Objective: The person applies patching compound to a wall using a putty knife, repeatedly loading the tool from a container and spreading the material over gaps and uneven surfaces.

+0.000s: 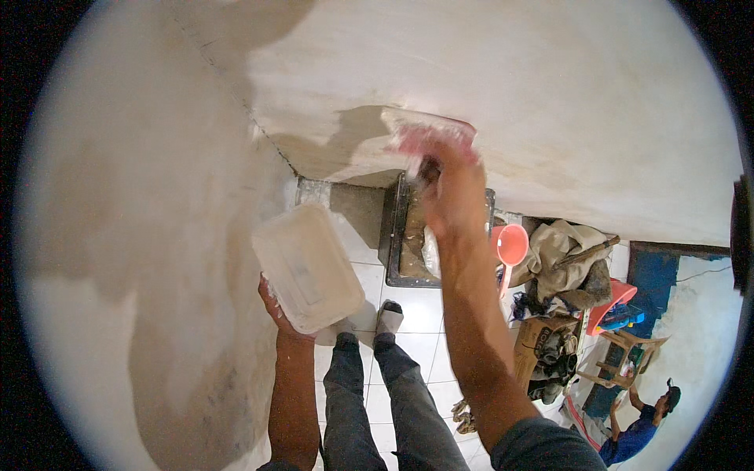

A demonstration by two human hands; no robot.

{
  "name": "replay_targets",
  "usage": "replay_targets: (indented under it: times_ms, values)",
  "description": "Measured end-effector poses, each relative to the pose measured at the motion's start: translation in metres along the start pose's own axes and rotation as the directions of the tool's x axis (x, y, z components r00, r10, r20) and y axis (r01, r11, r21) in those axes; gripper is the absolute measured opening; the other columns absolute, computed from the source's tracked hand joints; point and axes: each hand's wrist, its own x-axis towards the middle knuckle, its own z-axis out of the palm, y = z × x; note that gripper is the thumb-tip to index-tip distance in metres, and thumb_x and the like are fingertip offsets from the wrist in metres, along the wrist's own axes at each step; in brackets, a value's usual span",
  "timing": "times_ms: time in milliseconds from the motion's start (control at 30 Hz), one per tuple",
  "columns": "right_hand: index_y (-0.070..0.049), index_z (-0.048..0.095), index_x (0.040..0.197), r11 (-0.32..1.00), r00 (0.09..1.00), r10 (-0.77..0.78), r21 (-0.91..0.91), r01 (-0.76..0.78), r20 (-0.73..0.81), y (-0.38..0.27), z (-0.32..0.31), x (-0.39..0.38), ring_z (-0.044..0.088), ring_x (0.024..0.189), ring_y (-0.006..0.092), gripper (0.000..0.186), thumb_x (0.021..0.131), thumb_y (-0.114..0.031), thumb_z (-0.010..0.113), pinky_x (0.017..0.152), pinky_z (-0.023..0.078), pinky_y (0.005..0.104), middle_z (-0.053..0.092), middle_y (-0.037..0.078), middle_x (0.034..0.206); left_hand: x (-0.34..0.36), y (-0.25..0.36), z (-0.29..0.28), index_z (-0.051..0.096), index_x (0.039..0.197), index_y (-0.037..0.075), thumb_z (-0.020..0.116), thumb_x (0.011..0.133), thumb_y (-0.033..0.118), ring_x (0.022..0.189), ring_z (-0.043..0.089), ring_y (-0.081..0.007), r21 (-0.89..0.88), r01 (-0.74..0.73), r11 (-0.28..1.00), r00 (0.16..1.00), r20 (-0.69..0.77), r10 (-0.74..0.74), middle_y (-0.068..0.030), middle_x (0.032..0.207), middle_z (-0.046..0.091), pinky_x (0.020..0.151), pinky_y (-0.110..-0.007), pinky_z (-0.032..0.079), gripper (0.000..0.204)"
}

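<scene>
My left hand [275,307] supports a translucent rectangular plastic tub [310,267] near the left wall, with its thumb side at the rim and most fingers hidden beneath. White smears dot that hand. Higher up, my right hand [453,184] grips a pinkish-red flat putty spreader [434,135], smeared with white along its edge and blurred by motion. The spreader lies against or very close to the pale plastered wall [565,102]. Below my right forearm stands a black tub [393,235] with dirty brown and white contents.
A pink dipper [512,245] lies beside crumpled beige cloth [561,255]. Right of my legs, a cardboard box [538,345] sits by several shoes [558,357]. Farther right are a wooden stool [624,353] and another person [644,424]. White tiles [416,353] cover the floor.
</scene>
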Motion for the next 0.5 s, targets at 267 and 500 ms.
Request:
replay_targets:
  times_ms: [267, 500]
  values:
    - [-0.007, 0.058, 0.103, 0.924, 0.901, 0.382, 0.062, -0.377, -0.205, 0.077, -0.079, -0.012, 0.062, 0.076, 0.0164, 0.013, 0.091, -0.011, 0.053, 0.064, 0.048, 0.0246, 0.064, 0.006, 0.089, 0.002, -0.011, 0.01, 0.038, 0.141, 0.017, 0.05, 0.083, 0.061, 0.124, 0.046, -0.0306, 0.115, -0.102, 0.988, 0.994, -0.02, 0.105, -0.009, 0.139, 0.044, 0.1, -0.053, 0.043, 0.074]
    - [-0.003, 0.062, 0.094, 0.983, 0.99, 0.115, 0.154, -0.1, -0.087, 0.036, -0.059, 0.032, 0.06, 0.071, 0.0153, 0.01, 0.089, -0.011, 0.058, 0.062, 0.049, 0.0267, 0.067, 0.007, 0.091, -0.001, -0.012, 0.015, 0.04, 0.14, 0.017, 0.05, 0.083, 0.061, 0.122, 0.048, -0.0303, 0.135, -0.081, 0.987, 0.993, -0.075, 0.092, -0.0084, 0.137, 0.047, 0.099, -0.052, 0.043, 0.072]
